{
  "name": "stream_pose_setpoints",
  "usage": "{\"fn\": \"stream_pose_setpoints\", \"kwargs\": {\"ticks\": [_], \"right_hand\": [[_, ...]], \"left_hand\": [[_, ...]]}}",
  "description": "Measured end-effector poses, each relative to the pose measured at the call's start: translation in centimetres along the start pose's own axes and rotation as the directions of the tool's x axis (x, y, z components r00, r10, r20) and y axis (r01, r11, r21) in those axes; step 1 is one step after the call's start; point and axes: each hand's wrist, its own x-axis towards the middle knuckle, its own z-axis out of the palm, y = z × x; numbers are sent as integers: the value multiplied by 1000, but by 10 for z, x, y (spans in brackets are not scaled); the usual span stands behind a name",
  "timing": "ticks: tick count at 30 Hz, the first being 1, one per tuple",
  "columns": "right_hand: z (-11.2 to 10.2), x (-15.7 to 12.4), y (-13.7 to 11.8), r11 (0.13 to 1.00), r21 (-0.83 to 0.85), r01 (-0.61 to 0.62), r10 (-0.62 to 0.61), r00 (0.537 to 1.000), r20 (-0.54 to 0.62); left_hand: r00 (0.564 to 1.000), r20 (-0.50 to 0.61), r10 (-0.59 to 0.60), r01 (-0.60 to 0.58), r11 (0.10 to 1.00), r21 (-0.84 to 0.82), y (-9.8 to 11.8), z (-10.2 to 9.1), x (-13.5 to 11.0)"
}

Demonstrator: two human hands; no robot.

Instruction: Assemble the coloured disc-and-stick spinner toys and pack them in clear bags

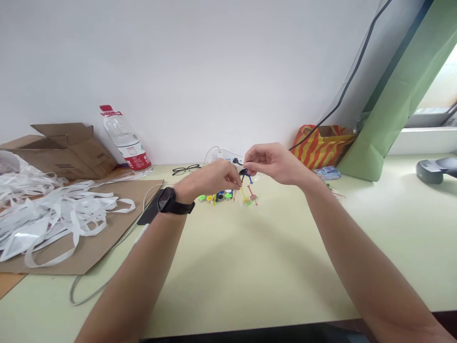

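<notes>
Above the far part of the table, my left hand (225, 172) and my right hand (268, 162) are close together with fingertips pinched. Beneath them hangs a cluster of small coloured plastic pieces with thin stems: a yellow piece (244, 196), a red piece (252, 193) and a blue piece (249, 177). My right fingertips close on the top of this cluster, by a dark part. My left fingertips meet at its left side, near the yellow stem; what they grip is too small to make out. Several small round coloured pieces (217, 196) lie on the table behind the left hand.
At left, white straps (71, 214) lie on flat cardboard (117, 190), before an open carton (67, 147) and a water bottle (128, 143). Eyeglasses (186, 169) and a dark phone-like slab (152, 208) lie nearby. A striped bag (321, 145) and green curtain (389, 105) are right.
</notes>
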Motion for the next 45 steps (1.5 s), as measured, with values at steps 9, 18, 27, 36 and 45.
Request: {"fn": "stream_pose_setpoints", "kwargs": {"ticks": [9, 18, 27, 36, 45], "right_hand": [[10, 8, 24, 991, 53, -124, 119, 988, 98], [4, 3, 21, 968, -174, -179, 208, 963, 172], [10, 3, 15, 912, -363, -191, 260, 954, 151], [-16, -7, 7, 805, -578, -135, 198, 979, 47], [-19, -7, 8, 881, -468, -60, 166, 968, 189]], "left_hand": [[998, -13, -69, 70, 994, 82, -6, 0, 0], [997, -38, -69, 70, 997, 41, -10, 0, 0], [998, -32, -58, 61, 993, 98, -12, -1, -1], [989, -123, -77, 87, 993, 79, -9, -10, -7], [951, -307, -44, 37, 999, -31, 0, -27, -21]]}}
